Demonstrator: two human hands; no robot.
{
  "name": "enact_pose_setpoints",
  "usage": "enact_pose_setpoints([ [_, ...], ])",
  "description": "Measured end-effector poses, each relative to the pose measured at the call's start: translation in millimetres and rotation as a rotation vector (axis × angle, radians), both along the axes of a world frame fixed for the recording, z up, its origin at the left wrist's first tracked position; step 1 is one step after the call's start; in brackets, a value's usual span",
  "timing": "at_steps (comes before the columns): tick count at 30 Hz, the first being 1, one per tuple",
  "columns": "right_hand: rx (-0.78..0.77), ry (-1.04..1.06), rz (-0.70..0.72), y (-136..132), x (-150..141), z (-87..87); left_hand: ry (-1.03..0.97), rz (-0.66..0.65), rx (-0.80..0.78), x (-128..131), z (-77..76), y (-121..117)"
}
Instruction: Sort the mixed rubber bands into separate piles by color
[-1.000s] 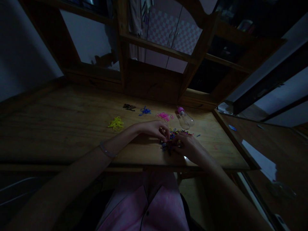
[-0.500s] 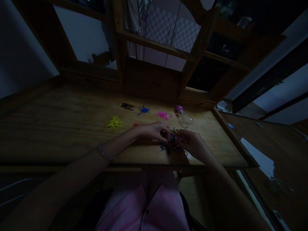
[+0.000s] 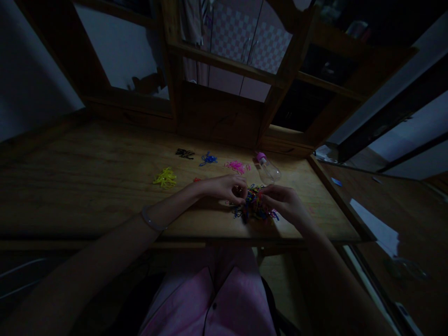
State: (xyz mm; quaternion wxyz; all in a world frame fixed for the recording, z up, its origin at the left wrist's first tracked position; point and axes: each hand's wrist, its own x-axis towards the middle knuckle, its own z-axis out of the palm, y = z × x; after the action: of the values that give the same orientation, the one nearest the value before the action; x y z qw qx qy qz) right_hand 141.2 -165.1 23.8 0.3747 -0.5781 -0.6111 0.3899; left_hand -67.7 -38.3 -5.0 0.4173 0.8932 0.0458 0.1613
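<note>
A mixed pile of coloured rubber bands (image 3: 257,209) lies on the wooden table near its front edge. At the left side of this pile my left hand (image 3: 229,188) has thumb and forefinger curled into a pinch; whatever is between the tips is too small and dark to make out. My right hand (image 3: 284,201) is over the pile's right side, its fingertips closed on a bit of red, seemingly a rubber band (image 3: 261,196). Beyond my left forearm lies a small heap of red bands (image 3: 197,179), mostly hidden by the arm.
Sorted heaps lie farther back: yellow bands (image 3: 165,178), black bands (image 3: 185,153), blue bands (image 3: 209,159) and pink bands (image 3: 237,166). A clear bottle with a pink top (image 3: 269,171) lies beyond my right hand. Wooden shelving (image 3: 220,112) rises behind the table (image 3: 87,186).
My right hand has shifted slightly right and back from the pile's middle, uncovering more bands, and red now shows at its fingertips. The left hand has hardly moved.
</note>
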Motion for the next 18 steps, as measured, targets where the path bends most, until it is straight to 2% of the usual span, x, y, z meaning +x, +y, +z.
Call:
enact_pose_setpoints([
  [6,-0.011,0.108,0.006,0.0,-4.5,-0.5,0.027,0.022,-0.220,-2.8,9.9,-3.9],
  [13,0.003,0.155,0.026,2.8,-18.3,3.2,0.035,0.092,-0.222,-4.2,17.4,-4.8],
  [18,0.095,0.069,0.038,4.7,-26.8,4.3,0.039,0.113,-0.215,-4.4,18.4,-4.9],
])
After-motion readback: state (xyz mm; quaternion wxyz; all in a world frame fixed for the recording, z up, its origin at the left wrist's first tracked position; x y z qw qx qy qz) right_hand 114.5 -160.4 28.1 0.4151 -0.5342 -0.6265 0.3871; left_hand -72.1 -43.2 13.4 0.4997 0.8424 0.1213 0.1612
